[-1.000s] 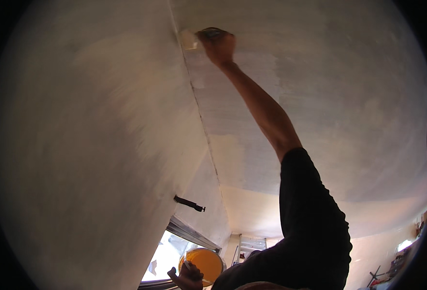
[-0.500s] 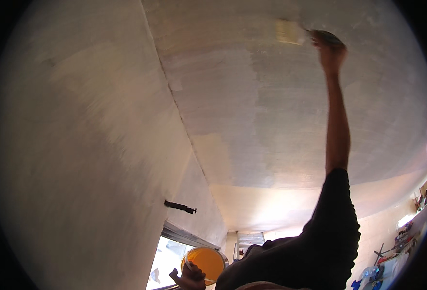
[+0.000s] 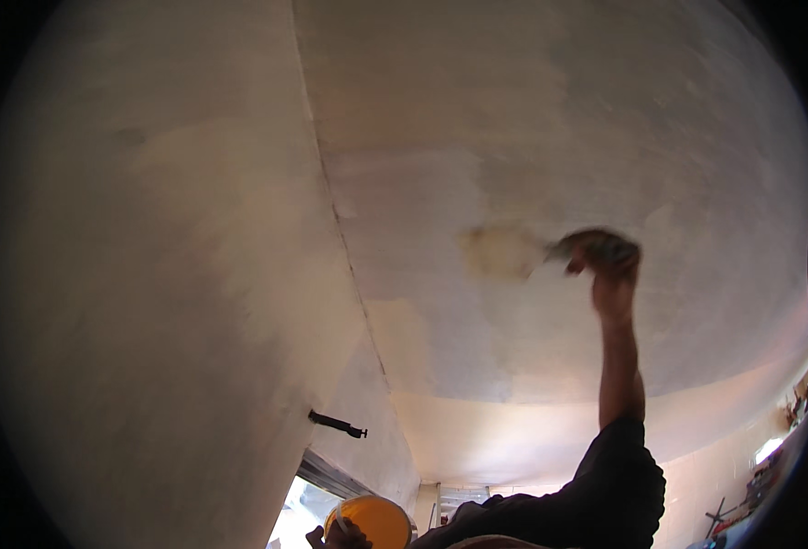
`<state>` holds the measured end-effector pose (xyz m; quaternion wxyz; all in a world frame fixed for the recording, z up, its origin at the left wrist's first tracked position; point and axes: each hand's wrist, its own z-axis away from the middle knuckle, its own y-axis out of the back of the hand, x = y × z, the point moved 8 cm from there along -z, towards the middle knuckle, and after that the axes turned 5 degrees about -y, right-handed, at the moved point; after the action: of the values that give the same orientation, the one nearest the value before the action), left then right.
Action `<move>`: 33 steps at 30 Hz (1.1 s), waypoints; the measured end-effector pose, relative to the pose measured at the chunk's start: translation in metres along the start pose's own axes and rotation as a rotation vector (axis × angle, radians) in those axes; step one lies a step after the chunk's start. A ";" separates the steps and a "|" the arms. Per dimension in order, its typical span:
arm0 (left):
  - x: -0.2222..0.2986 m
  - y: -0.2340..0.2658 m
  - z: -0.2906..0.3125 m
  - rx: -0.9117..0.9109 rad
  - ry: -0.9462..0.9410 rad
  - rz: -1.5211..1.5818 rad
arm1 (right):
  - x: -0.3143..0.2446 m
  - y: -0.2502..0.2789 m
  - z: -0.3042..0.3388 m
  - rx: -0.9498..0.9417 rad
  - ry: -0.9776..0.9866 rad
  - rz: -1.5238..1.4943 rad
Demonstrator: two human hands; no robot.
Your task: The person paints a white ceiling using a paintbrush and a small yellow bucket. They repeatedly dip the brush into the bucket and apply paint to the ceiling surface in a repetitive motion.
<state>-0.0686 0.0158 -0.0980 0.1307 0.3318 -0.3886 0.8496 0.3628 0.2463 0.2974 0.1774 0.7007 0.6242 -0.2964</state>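
Overhead, my right hand (image 3: 605, 254) is closed round the dark handle of what looks like a wide flat paintbrush (image 3: 502, 252). Its pale yellow head points left and lies against or close to the grey-beige ceiling (image 3: 422, 201); motion blurs both brush and fingers. Low in the picture, my left hand (image 3: 349, 537) holds a bucket (image 3: 385, 520) with an orange-yellow inside, the fingers at its rim beside a pale handle. The lower edge cuts off part of that hand and the bucket. Paler and darker patches cover the ceiling.
A wall (image 3: 166, 302) meets the ceiling along a dark seam at left. A black bracket (image 3: 338, 424) sticks out above a bright window (image 3: 301, 508). Behind my arm stands a ladder-like metal frame (image 3: 459, 495). Cluttered items (image 3: 759, 485) line the far right.
My right hand and the brush have come down the picture, nearer to me, and the arm is more bent. The bucket and left hand sit slightly lower and farther left as the view shifts.
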 end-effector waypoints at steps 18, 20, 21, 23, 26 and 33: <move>0.062 -0.054 0.068 -0.192 -0.151 0.048 | 0.077 -0.264 0.269 -1.257 -0.583 -0.165; 0.065 -0.054 0.070 -0.178 -0.160 0.036 | 0.077 -0.276 0.289 -1.321 -0.484 -0.199; 0.068 -0.055 0.067 -0.180 -0.173 0.026 | 0.080 -0.284 0.302 -1.390 -0.439 -0.098; 0.068 -0.052 0.063 -0.155 -0.158 0.010 | 0.073 -0.298 0.326 -1.410 -0.248 -0.013; 0.072 -0.058 0.064 -0.126 -0.147 0.018 | 0.075 -0.314 0.371 -1.536 -0.010 0.088; 0.067 -0.060 0.063 -0.212 -0.095 0.092 | 0.098 -0.326 0.424 -1.645 0.179 0.212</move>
<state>-0.0608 0.0058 0.0116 0.1070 0.3379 -0.4967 0.7922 -0.0343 0.1105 -0.0487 0.6094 0.4236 0.5838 0.3292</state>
